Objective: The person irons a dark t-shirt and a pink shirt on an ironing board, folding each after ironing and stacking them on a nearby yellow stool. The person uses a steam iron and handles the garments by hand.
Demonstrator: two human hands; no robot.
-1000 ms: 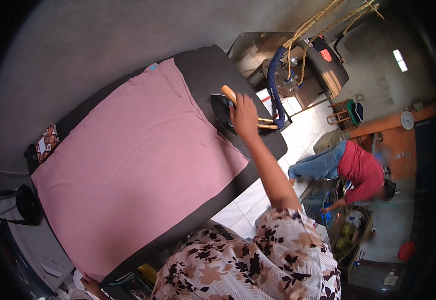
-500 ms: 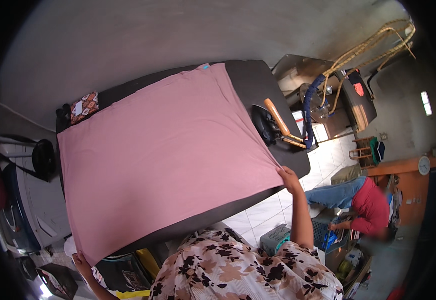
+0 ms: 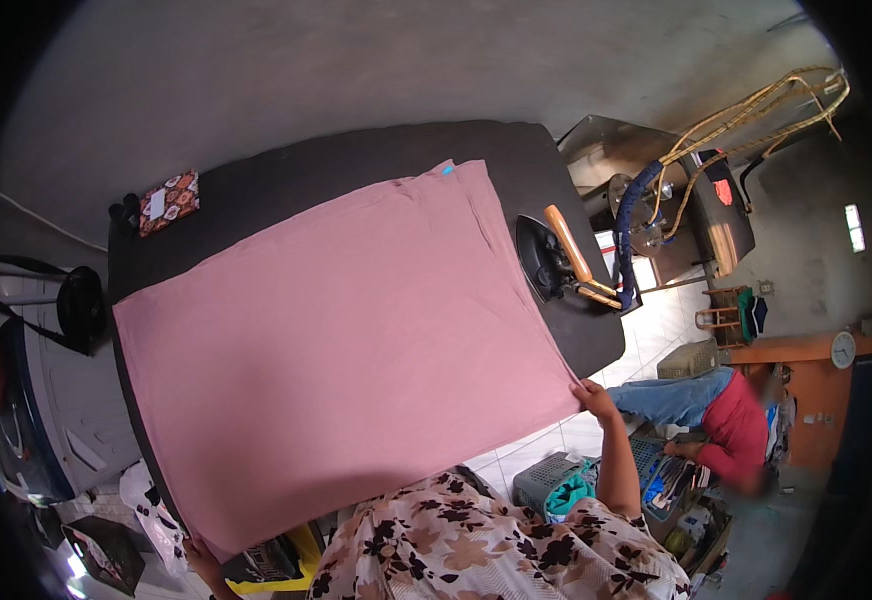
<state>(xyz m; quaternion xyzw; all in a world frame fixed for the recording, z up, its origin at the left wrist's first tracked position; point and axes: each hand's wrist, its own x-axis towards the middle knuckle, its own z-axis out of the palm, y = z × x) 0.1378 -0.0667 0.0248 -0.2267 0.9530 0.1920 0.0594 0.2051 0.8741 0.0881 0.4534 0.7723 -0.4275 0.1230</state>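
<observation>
- My pink cloth (image 3: 336, 340) looks matt, soft, lightly wrinkled.
- The dark cover (image 3: 296, 165) beneath it is matt fabric.
- My iron's handle (image 3: 568, 244) looks smooth, glossy wood.
- My floral top (image 3: 476, 545) is matt cloth.

Right grip (image 3: 594, 399) pinched, left grip (image 3: 199, 556) lower

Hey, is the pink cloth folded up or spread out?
Spread out: the pink cloth lies broadly across the dark table, the right hand pinching one near corner, the left hand at the other.
</observation>
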